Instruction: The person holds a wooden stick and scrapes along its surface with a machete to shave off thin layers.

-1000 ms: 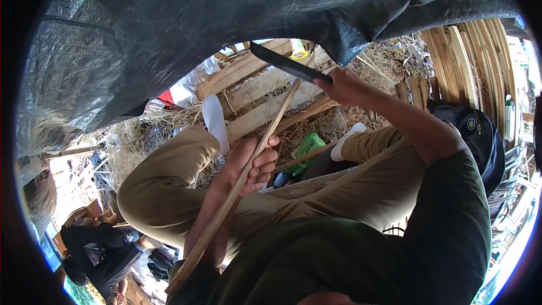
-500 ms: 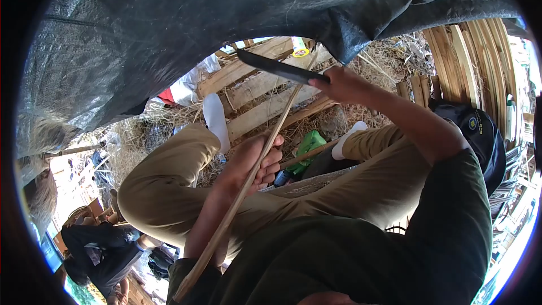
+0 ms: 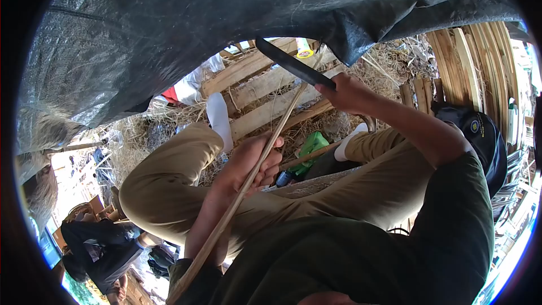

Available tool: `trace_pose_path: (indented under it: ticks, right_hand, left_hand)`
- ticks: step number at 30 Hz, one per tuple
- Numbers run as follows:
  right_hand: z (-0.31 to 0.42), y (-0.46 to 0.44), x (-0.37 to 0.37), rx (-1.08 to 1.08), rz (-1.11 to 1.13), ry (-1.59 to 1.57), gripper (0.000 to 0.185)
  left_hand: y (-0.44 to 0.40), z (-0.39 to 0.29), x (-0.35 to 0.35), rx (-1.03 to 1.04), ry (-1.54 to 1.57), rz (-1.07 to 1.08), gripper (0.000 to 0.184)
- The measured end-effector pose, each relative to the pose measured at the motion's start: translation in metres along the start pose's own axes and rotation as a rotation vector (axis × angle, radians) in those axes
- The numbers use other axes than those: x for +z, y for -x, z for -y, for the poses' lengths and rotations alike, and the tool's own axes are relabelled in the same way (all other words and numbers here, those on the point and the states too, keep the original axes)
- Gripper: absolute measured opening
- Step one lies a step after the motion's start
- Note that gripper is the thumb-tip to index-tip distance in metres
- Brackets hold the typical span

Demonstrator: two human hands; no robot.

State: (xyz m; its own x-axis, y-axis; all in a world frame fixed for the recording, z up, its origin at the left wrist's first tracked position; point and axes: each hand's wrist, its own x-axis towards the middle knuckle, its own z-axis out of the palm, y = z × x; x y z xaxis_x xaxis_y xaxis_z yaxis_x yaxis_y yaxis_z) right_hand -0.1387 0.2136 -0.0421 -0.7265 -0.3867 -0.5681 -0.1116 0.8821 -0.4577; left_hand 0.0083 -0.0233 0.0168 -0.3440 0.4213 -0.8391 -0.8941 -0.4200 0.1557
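My left hand [image 3: 252, 164] is closed around a long thin wooden stick [image 3: 240, 195], which slants from the lower left, past my forearm, up toward the middle. My right hand [image 3: 349, 93] grips a machete [image 3: 293, 68] by its handle, most of which the fingers cover. The dark, broad blade points up and to the left. Its lower part is at the stick's upper end [image 3: 302, 87]; I cannot tell whether they touch. My crossed legs [image 3: 350, 195] in tan trousers lie beneath both hands.
A black tarp [image 3: 186, 28] hangs close above. Wooden slats [image 3: 257, 87] lie over straw ahead. Upright boards [image 3: 474, 68] and a black bag [image 3: 474, 135] are on the right. A green plastic bag [image 3: 311, 149] lies between my legs. Another person [image 3: 101, 248] sits at lower left.
The machete and my right hand have shifted slightly right and down, and the blade now slopes more steeply. My left hand keeps its hold on the stick, nearly in place.
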Motion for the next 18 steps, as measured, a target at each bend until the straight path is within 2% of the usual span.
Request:
trace_pose_path:
  ticks: [6,9,10,13,14,18]
  right_hand:
    - [0.006,-0.001,-0.023,0.170,0.206,-0.093,0.062]
    - [0.000,-0.007,-0.006,-0.017,0.041,0.035,0.061]
    - [0.004,-0.003,-0.005,0.055,0.097,-0.057,0.061]
    - [0.015,-0.003,-0.016,0.017,0.193,-0.071,0.062]
    - [0.011,-0.009,-0.019,0.086,0.228,-0.017,0.062]
    - [0.004,-0.004,-0.005,-0.024,0.072,-0.017,0.059]
  left_hand:
    - [-0.002,0.004,-0.002,0.000,0.020,0.033,0.013]
    - [-0.005,0.001,-0.007,-0.013,0.079,0.123,0.013]
    - [-0.007,0.000,-0.006,-0.005,0.067,0.110,0.013]
    - [-0.009,0.001,-0.003,0.000,0.051,0.080,0.014]
    - [-0.010,0.003,-0.003,-0.003,0.056,0.084,0.015]
    - [-0.006,-0.002,0.001,-0.011,0.079,0.101,0.015]
